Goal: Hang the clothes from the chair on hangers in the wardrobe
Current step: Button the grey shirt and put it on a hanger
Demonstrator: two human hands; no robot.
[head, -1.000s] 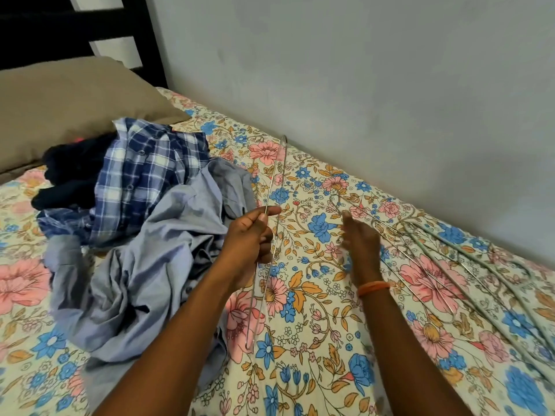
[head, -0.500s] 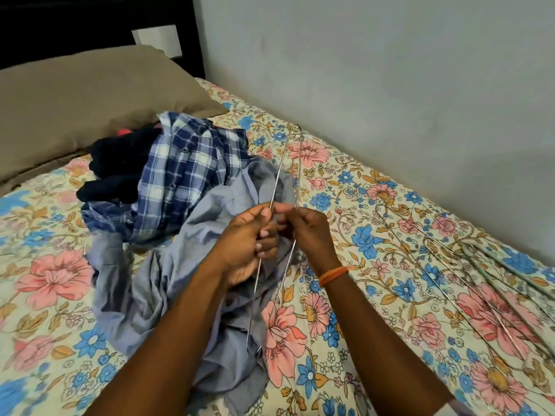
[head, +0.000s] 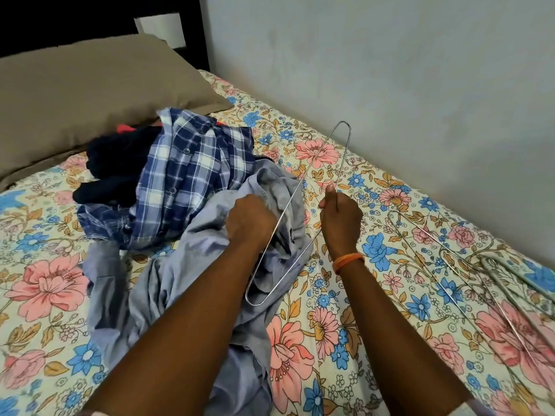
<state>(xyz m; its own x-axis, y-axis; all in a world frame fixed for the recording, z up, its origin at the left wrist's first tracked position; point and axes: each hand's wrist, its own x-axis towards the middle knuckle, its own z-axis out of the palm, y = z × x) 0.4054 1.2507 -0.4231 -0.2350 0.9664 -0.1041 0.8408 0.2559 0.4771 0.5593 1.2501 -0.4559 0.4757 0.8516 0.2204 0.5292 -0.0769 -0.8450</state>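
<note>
Pinching a thin, silvery wire hanger (head: 303, 187) at its middle, the right hand (head: 341, 217) holds it above the bed (head: 345, 340); the left hand (head: 249, 220) grips the crumpled grey-blue shirt (head: 186, 277) beside it

The thin shiny silver wire hanger (head: 312, 181), centre frame, is showing smooth polished metal. The pale grey-blue woven cloth shirt (head: 192, 265), lower centre, is lying matt and creased. The taupe fabric pillow (head: 90, 94), upper left, is looking matt and smooth.

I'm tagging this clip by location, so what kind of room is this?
Most likely a bedroom: a bed with a floral sheet, a brown pillow against a dark headboard, and a pile of clothes.
</note>
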